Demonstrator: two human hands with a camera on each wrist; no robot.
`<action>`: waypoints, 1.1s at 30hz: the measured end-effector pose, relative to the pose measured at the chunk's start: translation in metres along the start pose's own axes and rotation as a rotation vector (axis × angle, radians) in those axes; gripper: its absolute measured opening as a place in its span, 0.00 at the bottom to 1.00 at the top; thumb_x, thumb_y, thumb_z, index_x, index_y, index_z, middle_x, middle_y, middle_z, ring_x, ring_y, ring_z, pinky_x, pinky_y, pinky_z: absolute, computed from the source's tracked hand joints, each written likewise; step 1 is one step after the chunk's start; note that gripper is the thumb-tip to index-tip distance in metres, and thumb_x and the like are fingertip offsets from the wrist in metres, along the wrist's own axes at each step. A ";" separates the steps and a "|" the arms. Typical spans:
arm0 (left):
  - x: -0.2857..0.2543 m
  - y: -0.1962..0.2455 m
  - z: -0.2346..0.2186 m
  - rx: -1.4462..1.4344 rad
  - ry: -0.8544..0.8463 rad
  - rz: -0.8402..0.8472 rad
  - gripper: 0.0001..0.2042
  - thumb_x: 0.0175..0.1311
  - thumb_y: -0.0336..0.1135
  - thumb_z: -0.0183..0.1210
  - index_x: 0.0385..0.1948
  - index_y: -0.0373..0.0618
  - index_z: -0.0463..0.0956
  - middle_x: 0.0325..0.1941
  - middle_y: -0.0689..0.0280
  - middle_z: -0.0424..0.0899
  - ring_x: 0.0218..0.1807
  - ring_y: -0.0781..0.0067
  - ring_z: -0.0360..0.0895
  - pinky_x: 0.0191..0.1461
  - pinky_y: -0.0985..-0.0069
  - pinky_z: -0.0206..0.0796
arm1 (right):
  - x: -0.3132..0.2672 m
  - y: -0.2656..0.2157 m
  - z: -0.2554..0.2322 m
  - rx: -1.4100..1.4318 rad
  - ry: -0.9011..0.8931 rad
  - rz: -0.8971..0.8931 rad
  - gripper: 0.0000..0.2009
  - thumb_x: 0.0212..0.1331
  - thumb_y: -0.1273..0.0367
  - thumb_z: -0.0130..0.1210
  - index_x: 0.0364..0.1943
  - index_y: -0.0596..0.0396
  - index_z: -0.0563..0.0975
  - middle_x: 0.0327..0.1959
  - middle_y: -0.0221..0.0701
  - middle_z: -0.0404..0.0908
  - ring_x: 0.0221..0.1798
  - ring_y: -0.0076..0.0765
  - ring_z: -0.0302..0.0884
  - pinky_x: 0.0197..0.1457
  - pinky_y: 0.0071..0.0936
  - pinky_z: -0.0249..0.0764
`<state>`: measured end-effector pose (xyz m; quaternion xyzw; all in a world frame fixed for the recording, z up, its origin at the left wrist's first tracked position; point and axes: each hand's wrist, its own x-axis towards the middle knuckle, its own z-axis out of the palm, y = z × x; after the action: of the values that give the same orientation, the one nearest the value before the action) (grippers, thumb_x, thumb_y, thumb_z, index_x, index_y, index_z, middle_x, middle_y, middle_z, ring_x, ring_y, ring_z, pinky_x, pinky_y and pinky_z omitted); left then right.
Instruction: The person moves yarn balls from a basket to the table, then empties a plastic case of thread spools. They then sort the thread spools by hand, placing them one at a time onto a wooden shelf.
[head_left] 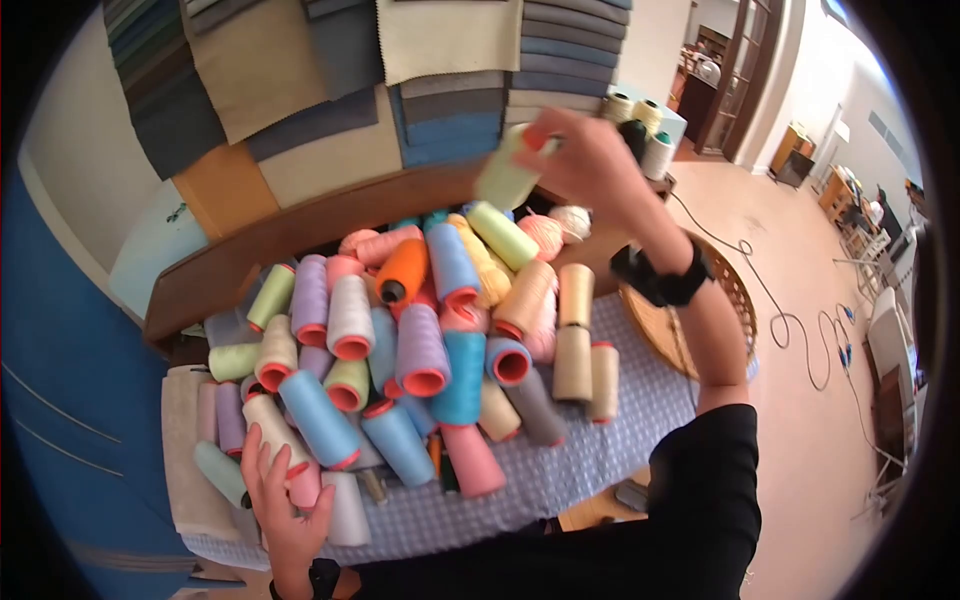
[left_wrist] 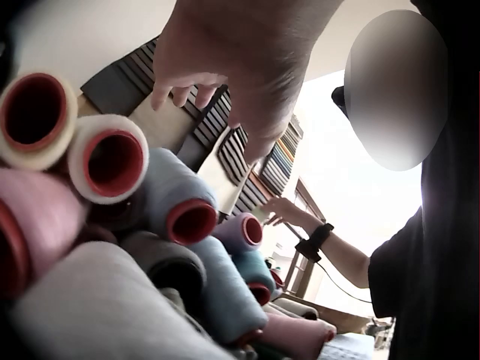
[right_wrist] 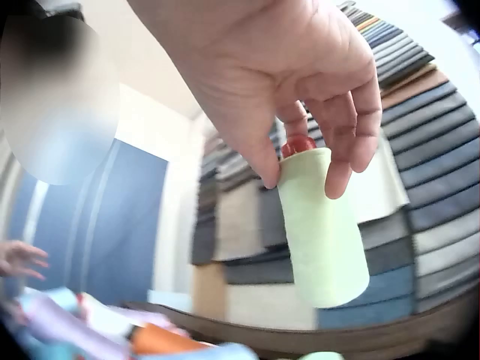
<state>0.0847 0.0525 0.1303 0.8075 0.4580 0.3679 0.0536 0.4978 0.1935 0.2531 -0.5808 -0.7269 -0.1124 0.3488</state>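
Observation:
My right hand holds a pale green thread cone in the air above the back of the pile. Thumb and fingers grip it around its narrow red-tipped end, and the wide end hangs down. At the front left, my left hand is over the pile with its fingers spread, holding nothing. Its fingertips overlap a cream thread cone in the head view. A white cone and a pink cone lie right beside that hand. Another pale green cone lies at the back of the heap.
Many coloured cones lie heaped on a checked cloth. A wicker basket is at the right. Behind the heap runs a brown wooden ledge, with fabric swatches hanging above. More cones stand at the back right.

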 end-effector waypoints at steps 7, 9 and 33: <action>-0.035 0.031 0.017 -0.969 0.063 -0.098 0.46 0.44 0.42 0.70 0.64 0.36 0.50 0.59 0.51 0.66 0.56 0.61 0.70 0.56 0.69 0.63 | -0.139 -0.173 0.001 0.737 -0.433 -0.454 0.16 0.50 0.63 0.62 0.36 0.56 0.71 0.29 0.35 0.76 0.27 0.42 0.77 0.30 0.31 0.73; -0.050 0.030 0.008 -0.904 -0.348 -0.232 0.45 0.42 0.41 0.71 0.63 0.36 0.53 0.52 0.55 0.73 0.51 0.67 0.74 0.54 0.71 0.65 | -0.167 -0.200 0.011 0.703 -0.503 -0.428 0.15 0.50 0.61 0.60 0.34 0.55 0.70 0.28 0.36 0.76 0.29 0.44 0.78 0.29 0.33 0.73; -0.089 -0.053 -0.085 -0.727 0.084 -0.470 0.32 0.51 0.35 0.65 0.58 0.36 0.59 0.49 0.58 0.74 0.50 0.69 0.74 0.53 0.73 0.67 | -0.279 -0.243 0.095 0.556 -0.324 0.230 0.06 0.48 0.73 0.62 0.29 0.57 0.76 0.25 0.35 0.79 0.24 0.34 0.78 0.26 0.25 0.71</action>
<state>-0.0346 -0.0074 0.1209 0.5941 0.4719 0.5156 0.3982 0.2610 -0.0395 0.0645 -0.5520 -0.7055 0.2235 0.3843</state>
